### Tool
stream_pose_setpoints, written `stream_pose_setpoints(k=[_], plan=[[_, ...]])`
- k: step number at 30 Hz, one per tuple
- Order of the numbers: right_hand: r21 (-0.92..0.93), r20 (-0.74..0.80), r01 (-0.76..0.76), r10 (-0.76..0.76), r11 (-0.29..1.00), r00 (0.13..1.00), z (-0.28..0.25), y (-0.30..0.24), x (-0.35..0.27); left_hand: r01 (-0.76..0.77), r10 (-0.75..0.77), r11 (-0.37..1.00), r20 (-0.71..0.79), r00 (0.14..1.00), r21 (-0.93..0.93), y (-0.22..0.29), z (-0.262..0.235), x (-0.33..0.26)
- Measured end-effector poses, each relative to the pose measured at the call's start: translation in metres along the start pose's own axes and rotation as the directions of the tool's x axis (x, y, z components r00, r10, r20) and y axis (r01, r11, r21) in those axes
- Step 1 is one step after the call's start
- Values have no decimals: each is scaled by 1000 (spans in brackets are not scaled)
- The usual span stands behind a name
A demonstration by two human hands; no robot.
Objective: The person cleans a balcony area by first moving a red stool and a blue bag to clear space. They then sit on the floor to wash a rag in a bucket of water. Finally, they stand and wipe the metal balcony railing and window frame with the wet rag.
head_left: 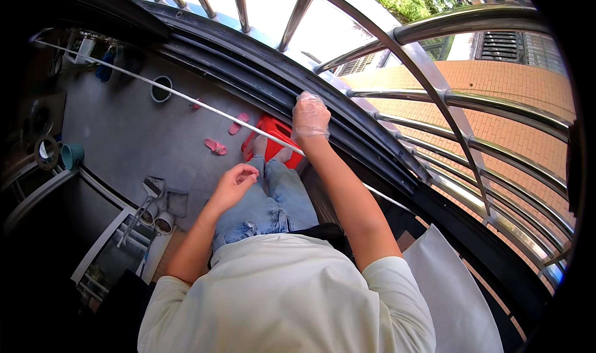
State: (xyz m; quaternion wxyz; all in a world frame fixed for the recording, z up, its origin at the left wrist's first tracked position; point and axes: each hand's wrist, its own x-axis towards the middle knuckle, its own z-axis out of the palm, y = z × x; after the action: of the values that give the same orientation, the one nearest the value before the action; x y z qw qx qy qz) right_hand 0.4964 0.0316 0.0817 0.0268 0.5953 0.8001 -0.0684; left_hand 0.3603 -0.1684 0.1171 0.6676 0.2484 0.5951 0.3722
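Note:
My right hand (pixel 310 115), in a thin clear plastic glove, is closed in a fist at the black window frame (pixel 248 76). Whatever its fingers may hold is hidden beneath the hand. Lower and to the left, my left hand (pixel 236 184) hovers over my legs, loosely curled, with nothing visible in it; no glove shows on it. A white cord (pixel 205 106) stretches diagonally across the view and passes by my right wrist. Under my feet is a red plastic stool (pixel 273 128), partly covered by my legs.
Curved metal bars (pixel 465 98) rise beyond the frame, above brick paving outside. On the grey floor (pixel 118 123) below lie pink slippers (pixel 216 146), a dark bucket (pixel 161 89) and a dustpan (pixel 176 203). A white sheet (pixel 447 297) hangs at my right.

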Motion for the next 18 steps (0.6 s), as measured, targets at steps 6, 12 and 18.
stream_pose_setpoints(k=[6,12,18], plan=[[94,-14,31,-29,995,999,-7,-84,49,17,-23,998,-117,993,-55,1,-19,-15],[131,16,93,-96,987,995,-11,-139,78,1,-39,987,-233,972,-163,-15,-29,-31],[141,83,102,-114,985,990,-17,-186,105,-8,-47,978,-254,966,-211,-22,-31,-38]])
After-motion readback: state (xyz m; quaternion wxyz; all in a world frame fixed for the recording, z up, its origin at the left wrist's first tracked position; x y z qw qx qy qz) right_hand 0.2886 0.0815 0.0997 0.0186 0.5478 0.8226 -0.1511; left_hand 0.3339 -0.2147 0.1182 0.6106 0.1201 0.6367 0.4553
